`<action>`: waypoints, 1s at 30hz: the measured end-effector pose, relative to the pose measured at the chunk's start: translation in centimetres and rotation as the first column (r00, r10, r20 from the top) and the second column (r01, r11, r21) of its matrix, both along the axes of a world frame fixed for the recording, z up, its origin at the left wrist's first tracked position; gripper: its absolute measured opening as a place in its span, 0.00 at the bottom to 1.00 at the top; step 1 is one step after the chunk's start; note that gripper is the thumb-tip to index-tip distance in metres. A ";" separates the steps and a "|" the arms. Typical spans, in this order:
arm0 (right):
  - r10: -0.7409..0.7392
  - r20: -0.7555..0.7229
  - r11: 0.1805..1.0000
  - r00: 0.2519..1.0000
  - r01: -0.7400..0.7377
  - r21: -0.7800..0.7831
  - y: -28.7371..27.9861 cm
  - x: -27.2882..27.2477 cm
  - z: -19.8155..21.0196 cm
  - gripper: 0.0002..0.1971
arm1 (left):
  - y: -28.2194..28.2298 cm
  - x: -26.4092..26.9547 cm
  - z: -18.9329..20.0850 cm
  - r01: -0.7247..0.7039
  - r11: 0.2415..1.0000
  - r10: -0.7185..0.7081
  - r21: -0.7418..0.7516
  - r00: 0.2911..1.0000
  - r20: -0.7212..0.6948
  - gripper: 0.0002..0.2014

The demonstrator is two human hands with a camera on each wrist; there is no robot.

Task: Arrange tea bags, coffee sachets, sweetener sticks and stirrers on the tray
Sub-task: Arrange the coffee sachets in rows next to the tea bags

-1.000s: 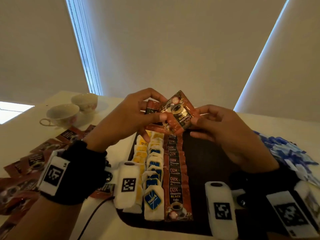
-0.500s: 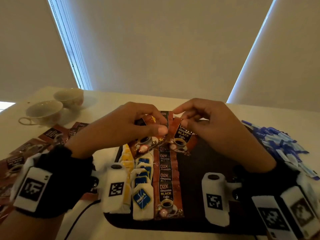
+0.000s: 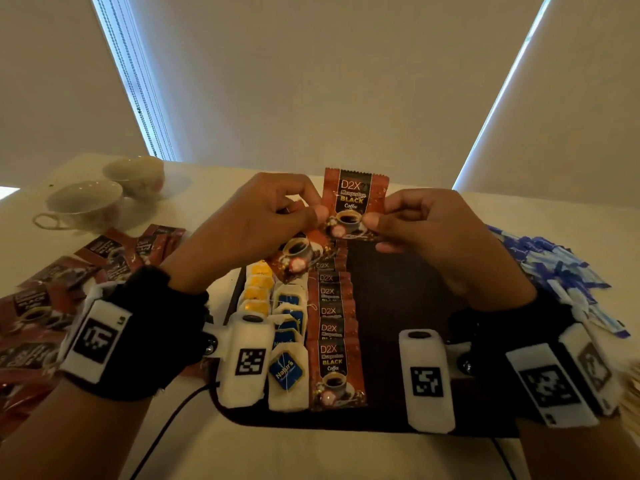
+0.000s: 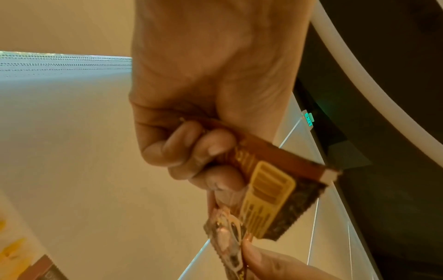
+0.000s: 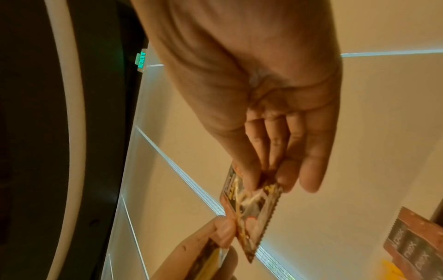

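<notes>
Both hands hold one upright red-brown coffee sachet (image 3: 353, 202) above the far end of the dark tray (image 3: 408, 292). My left hand (image 3: 263, 220) pinches its lower left corner and also holds a second sachet (image 3: 298, 254) under its curled fingers. My right hand (image 3: 412, 226) pinches the lower right corner between thumb and fingers. On the tray lie a column of coffee sachets (image 3: 332, 327) and two columns of tea bags (image 3: 287, 327), yellow-tagged and blue-tagged. The left wrist view shows the left fingers (image 4: 206, 147) curled over the second sachet (image 4: 275, 191). The right wrist view shows the pinched sachet (image 5: 249, 210).
Loose coffee sachets (image 3: 69, 278) lie scattered left of the tray. Two teacups (image 3: 90, 202) stand at the back left. A heap of blue and white sweetener sticks (image 3: 568, 271) lies to the right. The tray's right half is bare.
The sachet between both hands has been raised and turned upright, facing me. The left hand's second sachet now hangs lower, over the tea bag columns.
</notes>
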State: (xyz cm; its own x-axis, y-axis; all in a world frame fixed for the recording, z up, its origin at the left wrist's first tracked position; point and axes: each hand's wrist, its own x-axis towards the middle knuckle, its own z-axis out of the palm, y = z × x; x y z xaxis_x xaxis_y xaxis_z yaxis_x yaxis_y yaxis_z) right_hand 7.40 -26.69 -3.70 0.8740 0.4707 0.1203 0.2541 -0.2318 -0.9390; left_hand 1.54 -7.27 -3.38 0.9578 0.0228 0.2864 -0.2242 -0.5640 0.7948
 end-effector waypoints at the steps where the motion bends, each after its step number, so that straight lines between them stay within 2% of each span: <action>1: -0.023 -0.003 1.000 1.000 0.023 0.019 0.1 0.1 0.0 0.04 | 0.0 0.0 0.0 -0.003 1.000 0.003 -0.001 1.000 -0.011 0.05; 4: -0.111 -0.017 0.991 0.994 0.112 0.078 -0.1 0.5 0.0 0.05 | 0.4 -0.2 0.5 -0.033 0.999 0.033 -0.028 0.999 -0.028 0.03; 7: -0.155 -0.023 0.985 0.988 0.156 0.073 -0.4 0.9 0.1 0.02 | 1.8 -0.4 1.3 -0.076 0.994 0.072 -0.079 0.996 -0.048 0.07; 11: -0.155 -0.032 0.986 0.987 0.156 0.052 -0.3 0.8 0.0 0.04 | 3.5 -1.2 2.0 -0.090 0.996 0.089 0.026 0.996 0.012 0.13; 15: -0.111 -0.056 0.993 0.992 0.113 0.031 0.3 0.3 0.1 0.03 | 3.7 -1.5 2.6 -0.094 0.995 0.093 0.018 0.995 0.048 0.15; 17: -0.169 -0.049 0.985 0.984 0.171 0.030 -0.1 0.7 0.5 0.03 | 3.9 -1.7 2.9 -0.096 0.995 0.094 0.017 0.994 0.058 0.15; 20: -0.269 -0.061 0.957 0.961 0.259 -0.133 -0.6 3.1 1.0 0.04 | 4.8 -2.2 3.2 -0.126 0.992 0.124 0.012 0.988 0.092 0.16; 23: -0.334 -0.171 0.883 0.927 0.244 -0.402 0.2 7.2 0.4 0.04 | 5.7 -2.2 3.3 -0.184 0.983 0.184 -0.007 0.976 0.117 0.15; 25: -0.383 -0.206 0.820 0.901 0.229 -0.524 1.0 9.9 -0.8 0.06 | 6.2 -2.2 3.3 -0.222 0.975 0.221 -0.003 0.968 0.121 0.14; 27: -0.389 -0.235 0.807 0.891 0.207 -0.553 1.5 11.7 -2.4 0.05 | 6.6 -2.1 3.2 -0.239 0.971 0.238 -0.007 0.965 0.109 0.13; 30: -0.365 -0.277 0.836 0.889 0.182 -0.517 2.1 12.8 -4.0 0.04 | 7.2 -1.9 2.9 -0.253 0.967 0.256 -0.038 0.963 0.089 0.12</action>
